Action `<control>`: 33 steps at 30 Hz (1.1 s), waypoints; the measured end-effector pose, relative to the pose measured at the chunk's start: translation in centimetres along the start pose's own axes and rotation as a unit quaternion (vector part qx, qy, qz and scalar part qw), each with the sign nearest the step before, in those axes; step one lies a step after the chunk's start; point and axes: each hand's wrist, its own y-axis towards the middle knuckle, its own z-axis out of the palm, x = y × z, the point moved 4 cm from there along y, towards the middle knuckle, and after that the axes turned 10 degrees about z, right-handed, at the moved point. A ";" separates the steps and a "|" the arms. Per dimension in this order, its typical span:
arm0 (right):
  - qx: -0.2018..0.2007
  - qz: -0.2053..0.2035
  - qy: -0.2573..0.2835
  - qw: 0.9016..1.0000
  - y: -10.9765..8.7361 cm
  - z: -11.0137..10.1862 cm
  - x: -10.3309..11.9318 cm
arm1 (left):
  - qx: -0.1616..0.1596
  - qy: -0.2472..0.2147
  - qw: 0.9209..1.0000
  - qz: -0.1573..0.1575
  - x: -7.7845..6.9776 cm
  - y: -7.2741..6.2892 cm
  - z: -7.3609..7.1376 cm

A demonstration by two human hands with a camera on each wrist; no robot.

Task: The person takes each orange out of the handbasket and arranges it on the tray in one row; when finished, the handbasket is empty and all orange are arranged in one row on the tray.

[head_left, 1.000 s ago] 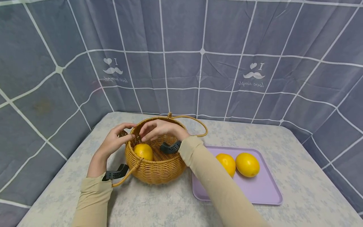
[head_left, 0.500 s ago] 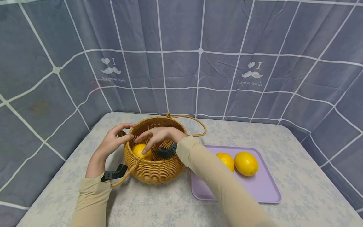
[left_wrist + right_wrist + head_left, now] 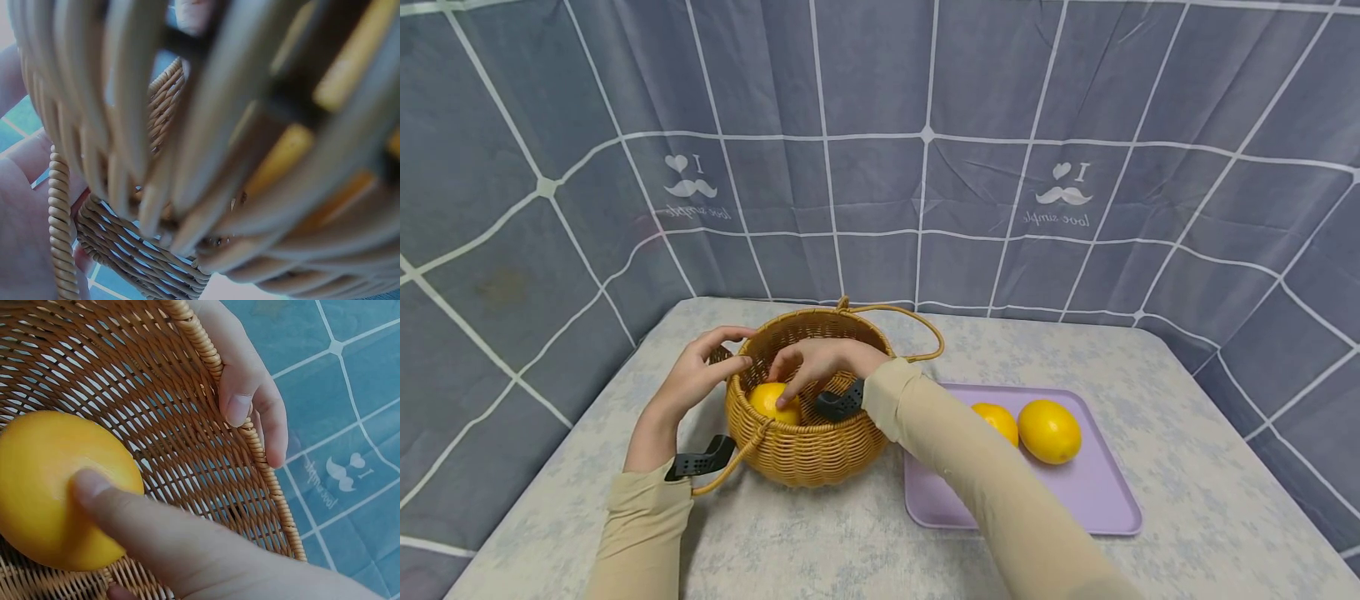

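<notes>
A round wicker basket (image 3: 820, 457) stands at the left of the table, its one handle folded back and the other toward the front. My left hand (image 3: 688, 382) holds the basket's left rim, thumb inside and fingers outside, as the right wrist view also shows. Inside the basket lies a yellow lemon (image 3: 37, 487). My right hand (image 3: 822, 360) reaches in over the right rim and grips this lemon, thumb pressed on its near side. Most of its other fingers are hidden behind the fruit. Through the blurred weave in the left wrist view, the lemon shows as yellow patches.
A purple tray (image 3: 1105, 508) lies to the right, bearing two more lemons, one at its right (image 3: 1049, 432) and one partly behind my right sleeve (image 3: 997, 422). A grey checked curtain (image 3: 880, 183) hangs behind the patterned table (image 3: 820, 550).
My right hand has come down from above the lemon in the basket, and its thumb and fingers have closed about it. The left hand keeps its place on the rim.
</notes>
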 end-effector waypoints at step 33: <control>0.085 0.040 0.109 0.990 0.1 0.9 -0.1 | -0.004 -0.001 1.000 -0.006 0.3 0.1 0.0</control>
